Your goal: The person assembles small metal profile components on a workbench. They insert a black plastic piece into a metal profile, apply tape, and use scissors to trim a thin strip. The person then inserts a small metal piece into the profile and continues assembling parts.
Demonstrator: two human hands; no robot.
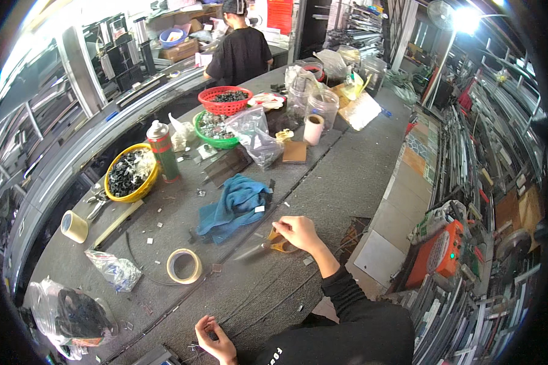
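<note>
White lettering [276,356] marks black clothing [347,333]; right hand [298,232] holds scissors [279,246].

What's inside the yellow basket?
The yellow basket has lots of black pieces in it, with white pieces bunched along one side. The pile covers the bottom, so I can't tell what's underneath.

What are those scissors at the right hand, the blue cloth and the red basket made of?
Scissors: yellow-orange handles, smooth-looking, probably plastic; greyish blade, likely metal, though blurred.
Blue cloth: soft, matte folds suggest fabric; the fibre is unclear.
Red basket: uniform colour and openwork sides suggest moulded plastic.
</note>
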